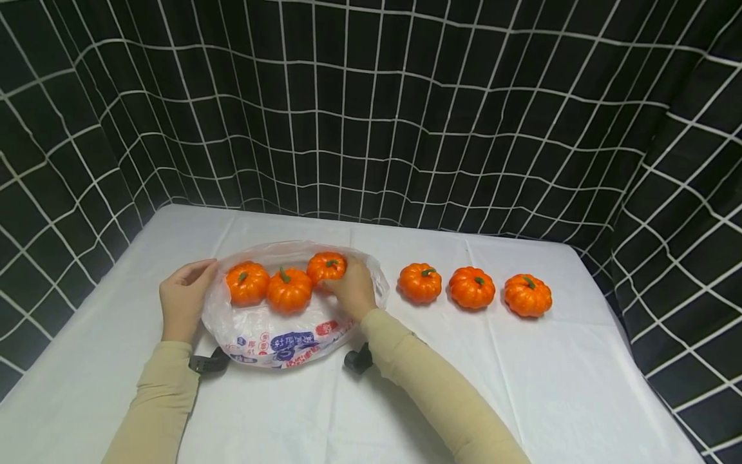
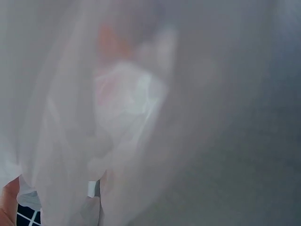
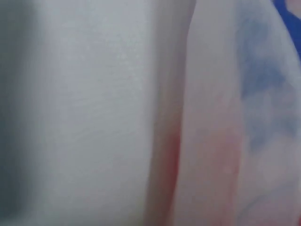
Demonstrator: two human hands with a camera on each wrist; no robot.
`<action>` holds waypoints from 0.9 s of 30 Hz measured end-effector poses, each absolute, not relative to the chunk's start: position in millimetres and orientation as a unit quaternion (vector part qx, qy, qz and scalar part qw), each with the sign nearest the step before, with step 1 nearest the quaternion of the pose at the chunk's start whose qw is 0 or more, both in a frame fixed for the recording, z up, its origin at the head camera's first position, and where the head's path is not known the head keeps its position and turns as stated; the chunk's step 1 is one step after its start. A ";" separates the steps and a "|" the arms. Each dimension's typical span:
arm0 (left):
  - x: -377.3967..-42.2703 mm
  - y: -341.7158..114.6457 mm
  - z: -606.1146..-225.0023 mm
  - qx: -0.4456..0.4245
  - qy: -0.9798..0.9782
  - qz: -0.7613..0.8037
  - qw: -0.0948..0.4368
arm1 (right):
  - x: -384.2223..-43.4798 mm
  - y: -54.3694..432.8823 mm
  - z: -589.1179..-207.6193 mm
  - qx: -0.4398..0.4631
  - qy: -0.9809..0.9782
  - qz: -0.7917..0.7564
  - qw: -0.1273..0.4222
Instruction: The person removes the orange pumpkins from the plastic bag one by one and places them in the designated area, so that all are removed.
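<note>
A thin white plastic bag (image 1: 255,322) with red and blue print lies spread with its mouth facing up. Pinched at the bag's left rim is my left hand (image 1: 184,296). Inside the bag, two small orange pumpkins, the left pumpkin (image 1: 247,283) and the middle pumpkin (image 1: 289,290), sit side by side. My right hand (image 1: 355,289) reaches in over the right rim and grips a third pumpkin (image 1: 326,267) by its right side. Blurred bag plastic (image 2: 127,108) fills most of the left wrist view. In the right wrist view, printed bag plastic (image 3: 211,117) hides the fingers.
Right of the bag, three more pumpkins stand in a loose row: a near one (image 1: 420,283), a central one (image 1: 472,287) and a far-right one (image 1: 527,295). A white cloth (image 1: 417,386) covers the table. Black grid-patterned curtains (image 1: 359,116) surround its back and sides.
</note>
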State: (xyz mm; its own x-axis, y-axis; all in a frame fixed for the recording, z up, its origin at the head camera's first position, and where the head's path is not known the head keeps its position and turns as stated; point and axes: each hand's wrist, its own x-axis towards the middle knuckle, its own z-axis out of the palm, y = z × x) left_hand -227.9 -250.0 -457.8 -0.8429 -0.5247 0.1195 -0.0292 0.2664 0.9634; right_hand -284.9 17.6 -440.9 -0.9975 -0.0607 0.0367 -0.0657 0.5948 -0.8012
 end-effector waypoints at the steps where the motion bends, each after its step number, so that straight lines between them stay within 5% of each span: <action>1: -227.8 -249.9 -457.7 0.181 -0.765 -0.579 0.215 | -283.7 19.1 -440.4 0.034 -0.891 0.454 0.002; 27: -228.0 -249.1 -460.1 0.173 -0.758 -0.583 0.234 | -218.0 99.5 -401.3 0.046 -0.845 0.533 0.006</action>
